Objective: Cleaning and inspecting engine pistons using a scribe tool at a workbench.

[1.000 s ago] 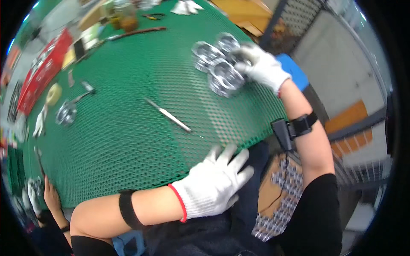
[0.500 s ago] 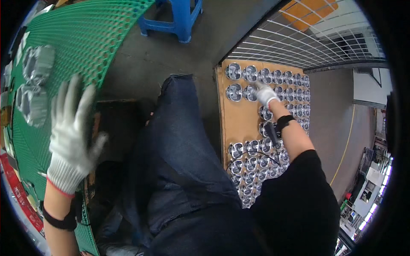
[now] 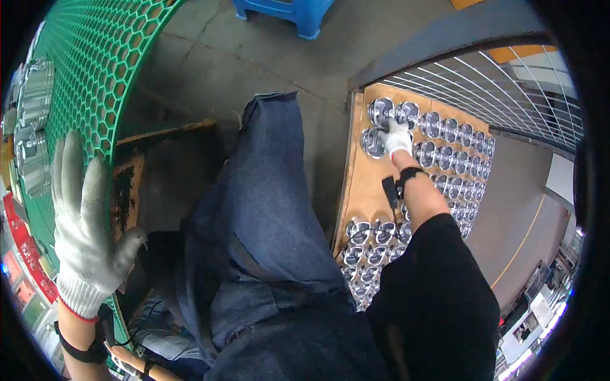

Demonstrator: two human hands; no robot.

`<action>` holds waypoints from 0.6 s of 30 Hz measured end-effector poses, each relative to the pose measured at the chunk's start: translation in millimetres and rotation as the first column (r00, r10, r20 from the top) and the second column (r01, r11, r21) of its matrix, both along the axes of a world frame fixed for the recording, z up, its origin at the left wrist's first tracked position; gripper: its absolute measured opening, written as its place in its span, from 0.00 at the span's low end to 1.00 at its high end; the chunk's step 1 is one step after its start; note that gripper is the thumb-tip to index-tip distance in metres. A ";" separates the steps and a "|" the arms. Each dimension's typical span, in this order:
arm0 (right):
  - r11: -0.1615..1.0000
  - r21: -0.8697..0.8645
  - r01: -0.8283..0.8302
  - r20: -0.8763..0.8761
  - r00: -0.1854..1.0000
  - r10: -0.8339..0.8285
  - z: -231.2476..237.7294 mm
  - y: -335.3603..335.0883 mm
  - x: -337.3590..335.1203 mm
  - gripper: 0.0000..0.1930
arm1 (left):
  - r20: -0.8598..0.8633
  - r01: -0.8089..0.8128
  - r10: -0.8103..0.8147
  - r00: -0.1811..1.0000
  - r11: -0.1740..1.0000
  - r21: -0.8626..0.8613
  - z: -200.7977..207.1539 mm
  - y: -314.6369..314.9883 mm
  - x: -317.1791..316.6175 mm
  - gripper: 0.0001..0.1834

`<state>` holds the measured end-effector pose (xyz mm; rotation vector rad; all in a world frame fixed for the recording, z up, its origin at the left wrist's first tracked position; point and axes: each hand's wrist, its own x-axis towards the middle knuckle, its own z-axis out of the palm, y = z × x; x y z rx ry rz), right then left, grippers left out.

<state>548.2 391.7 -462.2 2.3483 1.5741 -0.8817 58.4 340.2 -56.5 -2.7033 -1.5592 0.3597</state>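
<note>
Rows of shiny metal pistons (image 3: 381, 111) stand on a tan board (image 3: 368, 184) at my right. My right hand (image 3: 399, 138), in a white knit glove, reaches down among the far rows. Its fingers are curled round a piston that the hand mostly covers; the fingertips are partly hidden between it and its left neighbour (image 3: 373, 143). At my left, my left hand (image 3: 82, 235), also gloved in white, is held up beside the green honeycomb mesh mat (image 3: 95, 76). Its fingers are stretched out and the thumb stands apart, with nothing held. Two silvery metal parts (image 3: 35, 149) sit on that mat.
White wire mesh (image 3: 445, 89) with a dark metal frame borders the board's far side. A blue plastic stool (image 3: 298, 13) stands on the grey floor ahead. Another person's hand (image 3: 121, 357) shows at lower left. A dark cable crosses some near pistons.
The view has shifted, bringing the board's far corner nearer the middle. My right hand stays at the second far row, its fingers lower round a piston. My left hand stays spread.
</note>
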 end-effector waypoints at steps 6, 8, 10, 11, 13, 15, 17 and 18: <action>0.964 0.259 -0.061 0.055 0.997 0.048 -15.1 -57.2 -16.4 0.18 | -0.034 -0.023 0.023 0.999 1.000 0.003 2.0 3.8 4.5 0.46; 0.969 0.248 -0.006 -0.041 0.999 0.016 -15.2 -57.2 -5.1 0.17 | -0.017 -0.006 0.006 1.000 1.000 0.008 1.0 6.3 4.6 0.46; 0.971 0.220 0.093 -0.160 0.985 -0.058 -14.2 -56.4 -3.3 0.15 | -0.018 -0.006 0.007 1.000 1.000 0.011 0.9 6.1 4.8 0.47; 0.970 0.226 0.087 -0.160 0.986 -0.051 -17.6 -59.1 -2.3 0.15 | -0.018 -0.012 0.013 1.000 1.000 0.017 0.8 5.9 5.6 0.47; 0.933 0.305 0.192 -0.252 0.961 -0.115 -20.7 -65.6 -1.6 0.15 | 0.010 -0.004 0.004 1.000 1.000 0.025 0.9 5.4 6.9 0.47; 0.941 0.175 0.290 -0.460 0.869 -0.182 -12.1 -68.0 -9.6 0.15 | 0.020 -0.015 0.014 1.000 0.999 0.041 1.6 4.1 6.8 0.47; 0.587 -0.286 0.757 -0.812 0.134 -0.568 23.5 -75.5 -39.1 0.15 | -0.078 -0.023 0.027 0.997 0.998 0.051 2.0 -0.4 2.8 0.47; 0.554 -0.354 0.753 -0.824 0.029 -0.566 28.8 -81.9 -37.9 0.15 | -0.068 -0.039 0.043 0.997 0.997 0.061 3.9 -1.8 5.3 0.48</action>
